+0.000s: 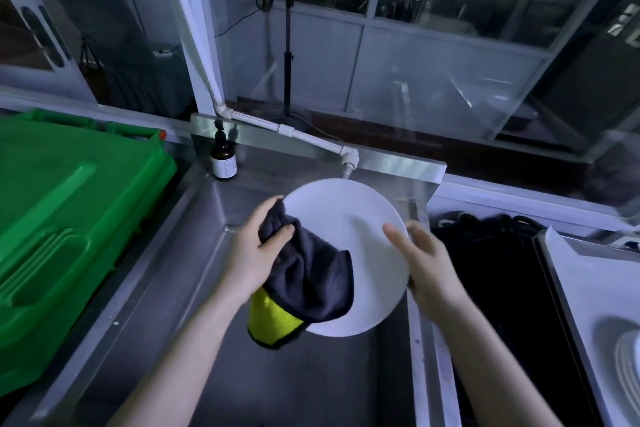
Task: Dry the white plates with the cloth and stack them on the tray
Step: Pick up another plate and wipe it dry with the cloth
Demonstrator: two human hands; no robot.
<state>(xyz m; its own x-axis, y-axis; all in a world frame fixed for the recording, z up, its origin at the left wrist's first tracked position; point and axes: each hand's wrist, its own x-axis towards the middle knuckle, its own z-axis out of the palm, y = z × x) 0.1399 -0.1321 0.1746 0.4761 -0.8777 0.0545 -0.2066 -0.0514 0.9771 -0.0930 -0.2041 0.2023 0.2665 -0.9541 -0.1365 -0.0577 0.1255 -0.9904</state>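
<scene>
Above the steel sink (194,253), the left hand (254,250) pinches the dark cloth (311,277) against the white plate (349,218), while the right hand (424,256) grips the plate's right rim, thumb on top.

White plate (349,215), grey-and-yellow cloth (311,277), green bin (69,201), and a seemingly brown bottle (223,158).

The cloth (311,274) hides the plate (349,218) from its 7 to 9 o'clock, and most fingers of the left hand (252,246) are lost behind the cloth. At the plate's 3 o'clock rim, the fingers of the right hand (426,253) pass behind it, mostly hidden. At the frame's 4 o'clock, the right edge cuts off the stack (628,367) and tray (568,274). The label on the bottle (223,156) is too small to read.
</scene>
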